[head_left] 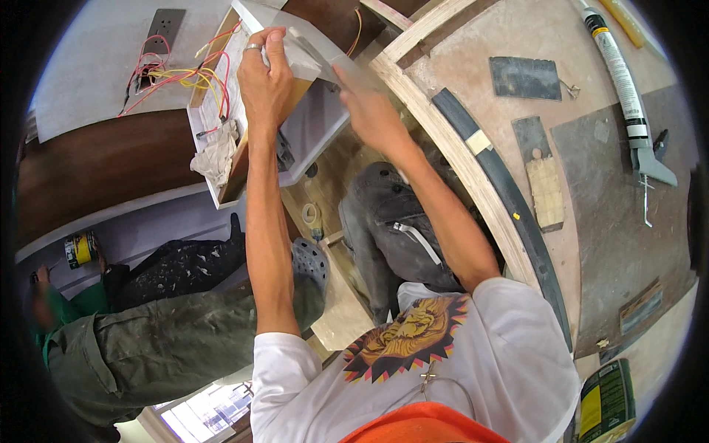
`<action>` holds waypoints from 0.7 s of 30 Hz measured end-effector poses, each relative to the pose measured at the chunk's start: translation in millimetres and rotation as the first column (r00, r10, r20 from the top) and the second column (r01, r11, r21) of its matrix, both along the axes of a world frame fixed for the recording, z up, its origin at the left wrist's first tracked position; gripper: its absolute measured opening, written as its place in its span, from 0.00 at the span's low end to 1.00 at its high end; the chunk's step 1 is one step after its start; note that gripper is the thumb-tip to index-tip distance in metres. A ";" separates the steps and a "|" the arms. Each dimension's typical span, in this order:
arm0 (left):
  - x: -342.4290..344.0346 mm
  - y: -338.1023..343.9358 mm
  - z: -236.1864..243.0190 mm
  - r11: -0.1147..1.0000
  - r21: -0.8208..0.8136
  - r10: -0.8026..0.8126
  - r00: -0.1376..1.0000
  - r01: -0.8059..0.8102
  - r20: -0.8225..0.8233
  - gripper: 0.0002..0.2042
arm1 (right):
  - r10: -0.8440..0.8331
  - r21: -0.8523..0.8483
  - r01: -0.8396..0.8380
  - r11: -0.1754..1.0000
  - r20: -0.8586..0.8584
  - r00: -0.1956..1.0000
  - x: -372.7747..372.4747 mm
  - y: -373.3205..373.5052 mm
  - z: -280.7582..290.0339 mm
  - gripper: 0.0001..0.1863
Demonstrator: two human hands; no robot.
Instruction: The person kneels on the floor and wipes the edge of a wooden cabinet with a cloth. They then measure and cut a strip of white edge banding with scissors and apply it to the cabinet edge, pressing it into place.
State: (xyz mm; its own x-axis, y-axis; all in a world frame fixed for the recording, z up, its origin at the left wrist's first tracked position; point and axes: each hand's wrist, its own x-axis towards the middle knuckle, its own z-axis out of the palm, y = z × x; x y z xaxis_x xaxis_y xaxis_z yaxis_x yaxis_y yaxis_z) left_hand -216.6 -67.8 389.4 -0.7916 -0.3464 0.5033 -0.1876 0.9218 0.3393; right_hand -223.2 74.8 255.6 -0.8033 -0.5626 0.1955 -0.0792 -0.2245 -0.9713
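White edging framed the box-like wooden unit (327, 131) toward eleven o'clock, and the left hand (266, 77), a ring on one finger, was at its upper part, thumb pointing to twelve; whether it gripped the edge or merely rested there, I could not tell. Near twelve, the right hand (369, 111), smeared by motion, was closed on a blurred flat blade (314, 50) that slanted toward eleven, near the unit's top. Loose coloured wires (214, 77) hung between ten and eleven, and a crumpled cloth (216, 155) lay against the unit. At nine, another person's hand (101, 258) was beside a yellow-and-black tin (80, 249). A caulking gun (628, 96) lay at two, and a dark strip (511, 203) ran along a curved wooden frame (473, 181) toward three.
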 end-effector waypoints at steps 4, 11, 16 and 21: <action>-4.4 -4.0 2.4 1.000 0.014 -0.023 1.000 0.023 -0.002 0.18 | -0.060 -0.163 0.071 0.984 0.070 0.996 -28.7 -27.8 1.6 0.26; -1.7 -0.9 -0.1 1.000 0.025 -0.001 1.000 0.001 0.002 0.17 | 0.195 -0.277 -0.133 0.952 0.211 0.958 -34.1 -19.8 3.2 0.23; -2.2 -1.2 -0.6 0.999 0.049 -0.012 1.000 0.012 -0.006 0.17 | 0.128 -0.261 -0.039 0.964 0.333 0.934 -35.6 -15.6 -0.4 0.18; -0.6 -5.3 -0.9 1.000 0.015 -0.010 1.000 0.010 -0.003 0.17 | 0.122 -0.231 -0.057 0.971 0.277 0.953 -32.9 -19.6 16.0 0.15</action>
State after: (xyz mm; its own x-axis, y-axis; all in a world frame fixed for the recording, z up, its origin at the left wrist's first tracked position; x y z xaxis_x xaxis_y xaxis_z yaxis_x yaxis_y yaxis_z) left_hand -217.2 -73.1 388.5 -0.7936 -0.3463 0.5003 -0.1779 0.9184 0.3534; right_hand -256.1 55.3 271.6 -0.7914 -0.6047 0.0899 0.2258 -0.4258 -0.8762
